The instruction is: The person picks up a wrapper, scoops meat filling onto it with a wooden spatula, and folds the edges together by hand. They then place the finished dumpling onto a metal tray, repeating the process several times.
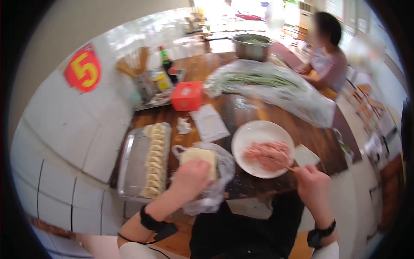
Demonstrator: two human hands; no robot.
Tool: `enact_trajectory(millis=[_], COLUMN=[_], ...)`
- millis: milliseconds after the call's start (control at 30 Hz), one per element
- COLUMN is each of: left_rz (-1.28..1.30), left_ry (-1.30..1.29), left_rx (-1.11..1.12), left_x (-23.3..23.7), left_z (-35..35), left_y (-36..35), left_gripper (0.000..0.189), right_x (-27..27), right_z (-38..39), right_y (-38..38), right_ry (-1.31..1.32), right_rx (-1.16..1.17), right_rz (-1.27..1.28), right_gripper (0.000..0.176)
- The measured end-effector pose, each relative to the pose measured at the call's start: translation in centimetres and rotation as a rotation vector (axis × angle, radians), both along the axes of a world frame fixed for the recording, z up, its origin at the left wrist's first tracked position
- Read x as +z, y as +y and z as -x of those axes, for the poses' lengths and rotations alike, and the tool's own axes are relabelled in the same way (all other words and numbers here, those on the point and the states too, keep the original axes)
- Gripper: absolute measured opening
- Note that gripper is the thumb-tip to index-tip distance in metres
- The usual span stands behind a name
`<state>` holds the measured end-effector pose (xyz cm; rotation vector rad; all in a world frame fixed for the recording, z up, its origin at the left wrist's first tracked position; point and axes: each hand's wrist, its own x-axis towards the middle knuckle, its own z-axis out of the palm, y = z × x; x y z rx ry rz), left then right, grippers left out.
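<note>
My left hand [192, 176] is closed with its fingertips on a stack of square dumpling wrappers [199, 155], which sits on a crumpled clear plastic bag [224, 168]. In my right hand [312, 184] is a thin wooden stick [286, 167], its tip at the minced meat [269, 155]. That pink meat lies in a white plate [243, 134]. A pale square wrapper [306, 154] lies beside the plate, just above my right hand. To the left, a metal tray [137, 159] bears a row of folded dumplings [155, 166].
A red box [186, 96], a chopstick holder [143, 86] and a dark bottle [168, 67] stand at the back left. White paper [210, 122] lies mid-table. Plastic-wrapped green stalks [263, 79] and a metal pot [252, 49] are farther back. Another person [327, 60] sits at the far right.
</note>
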<state>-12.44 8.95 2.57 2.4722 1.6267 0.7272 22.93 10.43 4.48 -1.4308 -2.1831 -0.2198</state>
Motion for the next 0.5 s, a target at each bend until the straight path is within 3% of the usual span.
enact_trajectory(millis=[200, 300, 367, 433, 467, 500], left_rz=[0.152, 0.187, 0.205, 0.339, 0.339, 0.322], left_ry=[-0.028, -0.111, -0.133, -0.403, -0.404, -0.764], left_rx=[0.086, 0.122, 0.144, 0.227, 0.229, 0.237], left_x=[1.0, 1.2, 1.4, 0.3, -0.2, -0.7], left_z=[0.3, 0.7, 0.9, 2.3, 3.0, 3.8], left_y=[0.7, 0.8, 1.0, 1.4, 1.6, 1.8], left_gripper=[0.016, 0.012, 0.013, 0.010, 0.010, 0.015], right_x=[0.6, 0.7, 0.5, 0.9, 1.1, 1.3], right_z=[-0.7, -0.6, -0.5, -0.2, 0.0, -0.1], right_y=[-1.0, -0.3, -0.1, -0.6, -0.8, -0.6], right_ry=[-0.081, -0.030, -0.089, -0.118, -0.149, -0.150], right_rx=[0.068, 0.015, 0.071, 0.074, 0.078, 0.079], right_rz=[0.017, -0.126, 0.044, 0.070, 0.098, 0.101], right_gripper=[0.011, 0.011, 0.007, 0.008, 0.008, 0.008])
